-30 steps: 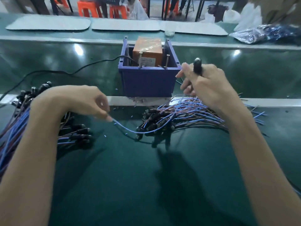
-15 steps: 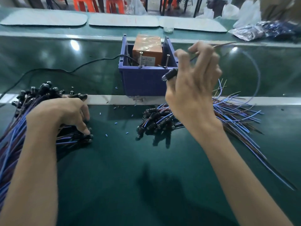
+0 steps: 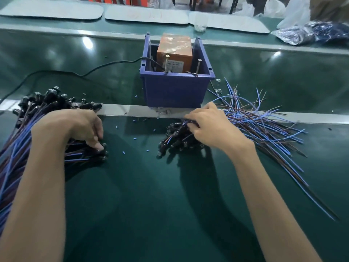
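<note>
Two piles of blue and brown wires with black connector tips lie on the green belt. My left hand (image 3: 75, 127) rests on the left pile (image 3: 37, 118), its fingertips touching the black tips at the pile's right edge. My right hand (image 3: 209, 127) is down on the right pile (image 3: 264, 129). Its fingers are curled over the black tips (image 3: 173, 140) at the pile's left end and pinch one wire there. The wire's far end is lost among the others.
A blue plastic bin (image 3: 175, 91) holding an orange box (image 3: 175, 52) and two upright screws stands just beyond the piles, with a black cable (image 3: 90, 70) running left from it. Small blue insulation bits (image 3: 123, 152) dot the belt. Grey mats and dark bags lie at the back.
My right hand came down from in front of the bin, where it held a black-tipped wire up, onto the right pile. My left hand stayed on the left pile.
</note>
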{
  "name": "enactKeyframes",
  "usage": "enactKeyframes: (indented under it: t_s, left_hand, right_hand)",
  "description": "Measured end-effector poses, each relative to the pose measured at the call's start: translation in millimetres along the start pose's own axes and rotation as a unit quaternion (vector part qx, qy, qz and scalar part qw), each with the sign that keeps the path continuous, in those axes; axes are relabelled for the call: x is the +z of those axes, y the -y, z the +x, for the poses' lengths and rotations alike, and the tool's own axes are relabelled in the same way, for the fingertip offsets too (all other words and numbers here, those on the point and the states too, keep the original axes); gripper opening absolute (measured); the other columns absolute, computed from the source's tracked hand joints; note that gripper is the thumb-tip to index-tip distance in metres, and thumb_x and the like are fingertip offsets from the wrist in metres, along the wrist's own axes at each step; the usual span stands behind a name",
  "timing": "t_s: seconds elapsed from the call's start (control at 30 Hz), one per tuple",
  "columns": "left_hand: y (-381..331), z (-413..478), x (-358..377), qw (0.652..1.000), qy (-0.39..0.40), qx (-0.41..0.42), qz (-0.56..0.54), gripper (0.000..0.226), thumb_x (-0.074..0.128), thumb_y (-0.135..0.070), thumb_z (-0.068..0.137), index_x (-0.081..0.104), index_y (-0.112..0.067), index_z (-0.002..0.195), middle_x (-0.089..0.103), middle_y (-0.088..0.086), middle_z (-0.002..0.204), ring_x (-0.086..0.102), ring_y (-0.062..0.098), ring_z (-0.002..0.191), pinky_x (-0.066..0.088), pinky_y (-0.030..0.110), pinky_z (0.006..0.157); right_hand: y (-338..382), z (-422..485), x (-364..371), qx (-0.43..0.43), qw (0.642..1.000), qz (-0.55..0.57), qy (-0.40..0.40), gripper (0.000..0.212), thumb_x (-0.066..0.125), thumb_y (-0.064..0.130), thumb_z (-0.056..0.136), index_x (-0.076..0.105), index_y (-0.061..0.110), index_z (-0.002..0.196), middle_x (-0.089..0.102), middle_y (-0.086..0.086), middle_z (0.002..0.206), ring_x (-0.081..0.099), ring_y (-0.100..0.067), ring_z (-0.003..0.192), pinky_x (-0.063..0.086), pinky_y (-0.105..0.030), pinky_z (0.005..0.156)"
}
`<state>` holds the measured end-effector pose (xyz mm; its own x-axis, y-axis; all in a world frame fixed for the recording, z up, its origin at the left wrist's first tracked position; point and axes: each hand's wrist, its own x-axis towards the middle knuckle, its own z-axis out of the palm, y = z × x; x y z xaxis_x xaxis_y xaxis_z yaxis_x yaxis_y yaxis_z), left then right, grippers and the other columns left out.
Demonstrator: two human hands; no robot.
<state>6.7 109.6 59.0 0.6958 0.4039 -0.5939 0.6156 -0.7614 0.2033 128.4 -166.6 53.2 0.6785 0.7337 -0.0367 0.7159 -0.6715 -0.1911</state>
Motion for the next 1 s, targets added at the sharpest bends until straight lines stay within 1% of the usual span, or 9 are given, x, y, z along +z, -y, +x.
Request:
enactKeyframes:
  t_s: [0.13,0.23,0.3,0.47,0.53,0.7,0.83,0.93,1.0]
  left_hand:
    - [0.8,-1.2,-0.9,1.000,-0.006,-0.022,0.005,0.031,0.092,-0.016,0.059,0.066,-0.014,0.077,0.068,0.000,0.071,0.061,0.020,0.077,0.046,0.029,0.078]
    - [1.6,-2.6,0.3,0.999,-0.022,-0.041,0.025,0.035,0.094,-0.027,0.055,0.066,-0.020,0.075,0.069,0.000,0.080,0.062,0.021,0.087,0.049,0.031,0.086]
    - [0.5,-3.9,-0.5,0.998,-0.027,-0.044,0.033,0.034,0.093,-0.030,0.056,0.066,-0.021,0.075,0.068,-0.001,0.081,0.061,0.020,0.087,0.048,0.030,0.085]
    - [-7.1,-9.1,-1.7,0.997,-0.011,-0.016,0.071,0.021,0.089,-0.025,0.064,0.068,-0.021,0.068,0.065,-0.005,0.069,0.056,0.012,0.073,0.044,0.025,0.072]
    - [-9.5,-10.8,-3.4,0.996,-0.017,-0.007,0.084,0.019,0.087,-0.029,0.067,0.068,-0.022,0.067,0.065,-0.005,0.071,0.056,0.012,0.074,0.042,0.025,0.070]
    - [-17.5,-17.0,-4.4,0.993,-0.025,0.025,0.109,0.020,0.083,-0.034,0.071,0.067,-0.023,0.071,0.065,-0.004,0.075,0.057,0.013,0.075,0.044,0.027,0.070]
    - [-32.7,-19.6,-1.3,0.985,-0.102,0.089,0.103,0.021,0.083,-0.038,0.071,0.066,-0.026,0.067,0.064,-0.009,0.071,0.060,0.014,0.075,0.049,0.030,0.071]
    - [-48.8,-20.1,5.4,0.971,-0.176,0.128,0.104,0.023,0.079,-0.043,0.073,0.061,-0.029,0.068,0.062,-0.012,0.074,0.058,0.017,0.078,0.041,0.028,0.063]
    - [-60.2,-20.4,9.3,0.958,-0.215,0.165,0.091,0.022,0.076,-0.045,0.076,0.060,-0.030,0.072,0.059,-0.013,0.075,0.056,0.020,0.079,0.037,0.029,0.063]
  right_hand:
    - [-9.0,-2.5,4.6,-0.003,0.999,0.046,0.002,0.037,0.045,0.031,0.100,0.052,0.027,0.135,0.051,0.013,0.135,0.029,-0.018,0.117,0.029,-0.042,0.097]
    - [-16.6,1.7,8.4,-0.005,0.999,0.051,-0.013,0.036,0.045,0.038,0.099,0.054,0.030,0.133,0.052,0.015,0.131,0.027,-0.014,0.112,0.019,-0.034,0.084]
    - [-21.6,7.1,7.6,-0.005,0.999,0.038,-0.020,0.034,0.048,0.041,0.097,0.056,0.032,0.129,0.052,0.014,0.126,0.026,-0.013,0.110,0.012,-0.031,0.076]
    - [-25.3,9.3,5.0,0.000,0.998,0.057,-0.028,0.027,0.054,0.041,0.094,0.064,0.035,0.119,0.055,0.007,0.117,0.032,-0.018,0.114,0.014,-0.031,0.079]
    - [-24.9,9.0,4.6,-0.001,0.997,0.068,-0.030,0.027,0.057,0.041,0.093,0.065,0.034,0.118,0.056,0.006,0.115,0.032,-0.017,0.113,0.014,-0.030,0.078]
    - [-25.3,7.3,1.0,0.001,0.997,0.078,-0.007,0.031,0.055,0.039,0.095,0.061,0.031,0.124,0.053,0.006,0.123,0.034,-0.017,0.119,0.015,-0.032,0.084]
    - [-19.7,6.1,1.1,-0.011,0.996,0.084,-0.011,0.030,0.053,0.029,0.097,0.059,0.031,0.126,0.053,0.006,0.126,0.036,-0.018,0.124,0.016,-0.033,0.086]
    - [-14.5,4.6,1.4,-0.015,0.997,0.082,-0.005,0.032,0.049,0.023,0.098,0.058,0.029,0.128,0.052,0.007,0.128,0.036,-0.017,0.125,0.016,-0.034,0.088]
    - [-12.8,3.2,1.7,-0.018,0.997,0.079,-0.004,0.033,0.049,0.022,0.098,0.057,0.030,0.128,0.050,0.008,0.128,0.036,-0.017,0.123,0.016,-0.033,0.088]
